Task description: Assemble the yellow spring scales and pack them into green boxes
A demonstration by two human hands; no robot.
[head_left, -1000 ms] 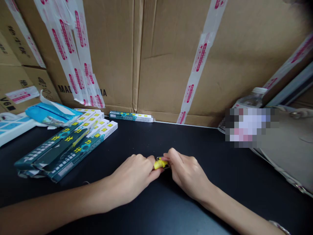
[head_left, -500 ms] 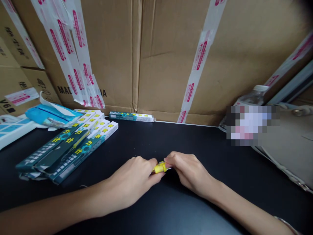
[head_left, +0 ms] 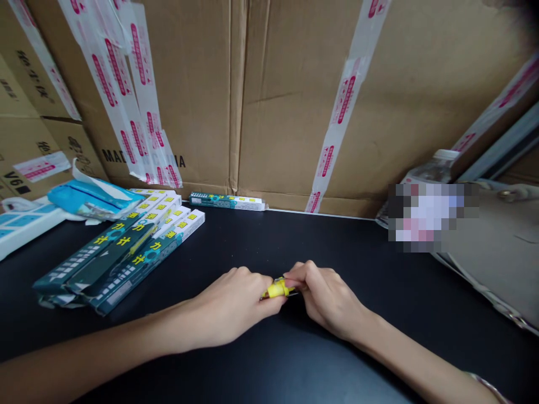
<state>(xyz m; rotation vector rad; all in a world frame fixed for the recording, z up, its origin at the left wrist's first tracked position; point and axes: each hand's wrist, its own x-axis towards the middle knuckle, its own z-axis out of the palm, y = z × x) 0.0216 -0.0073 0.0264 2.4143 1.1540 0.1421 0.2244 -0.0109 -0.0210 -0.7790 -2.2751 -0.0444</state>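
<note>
Slightly higher than half a second ago, the right hand's (head_left: 330,297) bent index knuckle is the main change. Its fingertips pinch one end of a small yellow, plastic-looking cylindrical piece (head_left: 278,289), while the left hand (head_left: 229,306) grips the other, over the middle of the black tabletop (head_left: 252,247). With so little to hold, a slip could send it rolling; a crooked pull might bend its thin, metal-looking part. Slim dark-green-and-white cardboard boxes (head_left: 145,249) toward the left edge would crowd a leftward swing; a beige bag (head_left: 497,252) bounds the right.
</note>
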